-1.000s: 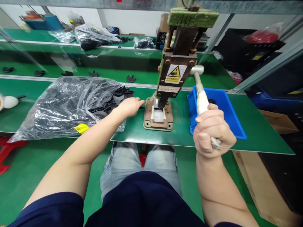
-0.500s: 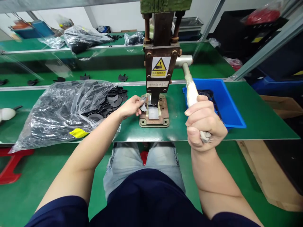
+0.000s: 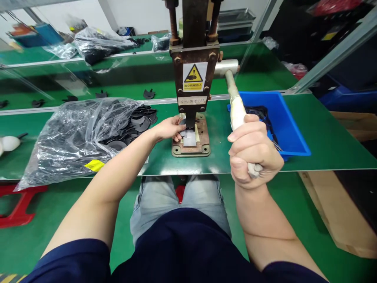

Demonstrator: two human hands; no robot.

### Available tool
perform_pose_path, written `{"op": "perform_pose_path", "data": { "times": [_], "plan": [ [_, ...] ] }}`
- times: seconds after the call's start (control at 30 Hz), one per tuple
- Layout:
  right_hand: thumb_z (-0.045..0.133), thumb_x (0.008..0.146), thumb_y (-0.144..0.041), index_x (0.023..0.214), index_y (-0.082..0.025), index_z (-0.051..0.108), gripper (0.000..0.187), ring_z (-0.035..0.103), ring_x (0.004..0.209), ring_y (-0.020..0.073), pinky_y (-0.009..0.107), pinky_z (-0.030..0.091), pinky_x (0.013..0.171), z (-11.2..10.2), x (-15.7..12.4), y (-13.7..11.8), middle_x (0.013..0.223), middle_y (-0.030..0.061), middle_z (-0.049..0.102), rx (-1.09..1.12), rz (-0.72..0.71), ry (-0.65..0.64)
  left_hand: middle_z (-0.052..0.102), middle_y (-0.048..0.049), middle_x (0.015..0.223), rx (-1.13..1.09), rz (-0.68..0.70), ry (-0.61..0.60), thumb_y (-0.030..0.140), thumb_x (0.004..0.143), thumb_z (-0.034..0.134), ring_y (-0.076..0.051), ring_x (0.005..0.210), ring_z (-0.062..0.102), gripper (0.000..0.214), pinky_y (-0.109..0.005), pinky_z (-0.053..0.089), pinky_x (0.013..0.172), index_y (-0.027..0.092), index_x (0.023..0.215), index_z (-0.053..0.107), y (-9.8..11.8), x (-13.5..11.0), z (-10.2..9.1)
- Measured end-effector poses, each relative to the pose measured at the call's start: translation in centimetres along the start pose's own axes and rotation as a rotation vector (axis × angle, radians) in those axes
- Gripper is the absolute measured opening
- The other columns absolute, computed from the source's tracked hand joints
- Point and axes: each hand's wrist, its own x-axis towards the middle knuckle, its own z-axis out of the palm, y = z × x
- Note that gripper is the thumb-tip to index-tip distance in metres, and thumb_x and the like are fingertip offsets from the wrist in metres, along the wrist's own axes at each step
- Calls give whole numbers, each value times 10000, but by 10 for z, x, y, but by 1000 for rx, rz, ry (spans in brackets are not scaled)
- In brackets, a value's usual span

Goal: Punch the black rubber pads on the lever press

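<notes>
**One hand feeding a press, the other gripping its lever**

A seated person is looking down at a green bench (image 3: 324,141). A hand press (image 3: 193,74) is standing at its middle and is wearing a yellow warning label (image 3: 194,76).

The left hand (image 3: 169,129) is reaching in from the left. Its fingertips are pinching a thin dark piece (image 3: 183,133) and holding it at the left edge of the base (image 3: 204,148), just under the ram (image 3: 191,118). Whether the piece is lying flat on the base is hard to tell, because the fingers are hiding part of it.

The right hand (image 3: 253,151) is closing in a full fist around the near end of the lever (image 3: 235,106), which is slanting down from the press head toward the person.

A clear bag (image 3: 76,133) of dark pieces is lying to the left, spilling a few toward the press. A blue bin (image 3: 290,125) is sitting to the right, with dark pieces inside.

Doing this step well seems to call for sliding the piece fully and squarely onto the base. The fingertips should be coming clear of the ram before the lever is being pulled (the label is warning of crushed hands). A steady pull probably suits the lever better than a jerk.
</notes>
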Motion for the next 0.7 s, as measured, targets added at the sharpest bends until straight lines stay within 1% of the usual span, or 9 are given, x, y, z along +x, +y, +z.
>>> {"op": "perform_pose_path", "data": {
  "times": [0.07,0.13,0.3,0.43,0.53,0.6,0.63,0.67,0.7],
  "plan": [
    [700,914,-487,641,-279,529,383,722,781,172,555,584,1126,1,-1,-1,597,-68,575,-15,23,4,682,-1,702,33,-38,-9,387,911,868,-118,511,663,341,-219,522,496,199,955,588,4,2,0],
    [695,917,-479,641,-278,525,381,719,788,168,558,578,1131,2,-1,-2,607,-71,584,-13,32,7,669,-3,665,68,-87,5,367,900,873,-133,497,653,312,-233,512,486,199,939,613,7,5,1],
    [696,889,-371,655,-255,534,308,699,818,160,574,522,1132,2,2,-4,649,-74,593,60,5,3,615,14,571,98,-186,64,294,911,834,-143,454,605,199,-232,461,462,199,975,671,13,10,6],
    [701,841,-336,664,-263,561,237,691,787,185,593,514,1099,-1,4,-5,652,-63,609,57,25,-21,612,19,558,154,-160,102,265,948,780,-151,451,599,160,-238,456,470,198,1039,667,19,3,16],
    [721,789,-313,630,-272,563,228,682,737,202,607,522,1064,-2,5,-2,633,-61,623,49,35,-24,640,7,587,179,-68,131,311,957,780,-167,487,633,204,-252,484,500,195,1043,636,16,-8,23],
    [735,764,-305,602,-275,556,243,672,718,204,610,518,1054,-1,5,-1,613,-59,621,62,24,-9,696,-25,679,161,22,75,341,982,748,-175,576,687,202,-259,525,554,193,1040,624,9,-18,17],
    [740,761,-309,593,-273,551,256,670,716,203,611,513,1057,0,4,0,604,-57,616,69,23,6,729,-46,753,169,70,39,347,999,721,-179,649,719,187,-265,549,599,191,1048,630,5,-24,8],
    [741,767,-316,586,-270,546,269,668,718,201,612,507,1060,1,4,1,597,-54,611,77,28,23,757,-63,835,210,119,27,345,1011,696,-184,731,742,171,-273,570,653,191,1062,645,0,-29,-4],
    [743,774,-322,582,-265,543,283,667,717,197,611,505,1057,2,4,1,590,-53,606,84,28,32,775,-74,915,294,158,51,337,1013,683,-192,813,754,158,-287,586,714,193,1074,665,-6,-34,-20]
  ]
}}
